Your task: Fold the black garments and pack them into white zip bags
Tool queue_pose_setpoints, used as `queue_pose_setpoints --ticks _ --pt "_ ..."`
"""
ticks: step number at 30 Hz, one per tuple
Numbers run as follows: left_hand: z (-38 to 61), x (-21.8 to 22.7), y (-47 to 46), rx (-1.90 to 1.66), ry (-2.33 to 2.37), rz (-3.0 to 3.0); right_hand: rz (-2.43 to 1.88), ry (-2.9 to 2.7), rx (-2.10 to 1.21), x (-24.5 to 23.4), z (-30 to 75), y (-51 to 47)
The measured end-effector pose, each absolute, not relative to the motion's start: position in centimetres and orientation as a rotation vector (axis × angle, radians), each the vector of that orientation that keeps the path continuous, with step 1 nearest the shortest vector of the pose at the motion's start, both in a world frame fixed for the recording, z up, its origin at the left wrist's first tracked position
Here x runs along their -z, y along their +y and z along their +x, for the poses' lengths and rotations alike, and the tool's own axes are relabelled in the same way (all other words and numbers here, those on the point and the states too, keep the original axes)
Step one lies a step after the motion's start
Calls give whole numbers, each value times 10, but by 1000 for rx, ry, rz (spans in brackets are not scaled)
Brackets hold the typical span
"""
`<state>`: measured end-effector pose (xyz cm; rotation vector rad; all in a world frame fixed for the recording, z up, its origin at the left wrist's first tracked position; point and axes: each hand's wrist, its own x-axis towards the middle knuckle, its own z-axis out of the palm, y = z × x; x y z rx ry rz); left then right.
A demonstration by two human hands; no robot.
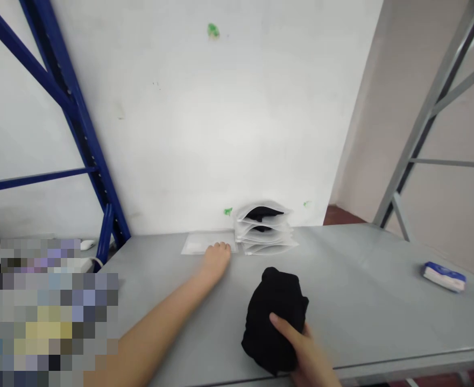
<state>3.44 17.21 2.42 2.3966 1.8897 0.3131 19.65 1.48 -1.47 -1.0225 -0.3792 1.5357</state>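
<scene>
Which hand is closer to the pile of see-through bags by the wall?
Left. The left hand is just to the left of the stack of clear bags, in front of it. The right hand is farther away, nearer the person, on the black cloth bundle.

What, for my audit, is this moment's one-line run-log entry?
left hand: at flat translucent bag | right hand: on bunched black cloth | nearby: stacked bagged black items

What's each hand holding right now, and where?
The right hand holds the black cloth bundle at its lower right, thumb on top. The left hand holds nothing, resting by the flat clear bag.
</scene>
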Motion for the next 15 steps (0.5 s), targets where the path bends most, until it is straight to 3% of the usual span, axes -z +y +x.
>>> queue_pose_setpoints --ticks 7,15 --pt "12 -29 194 -429 1759 2357 -952 -327 -1595 23 206 21" --pt "-81 -42 104 -540 1364 2153 -851 -217 -1701 9 211 16"
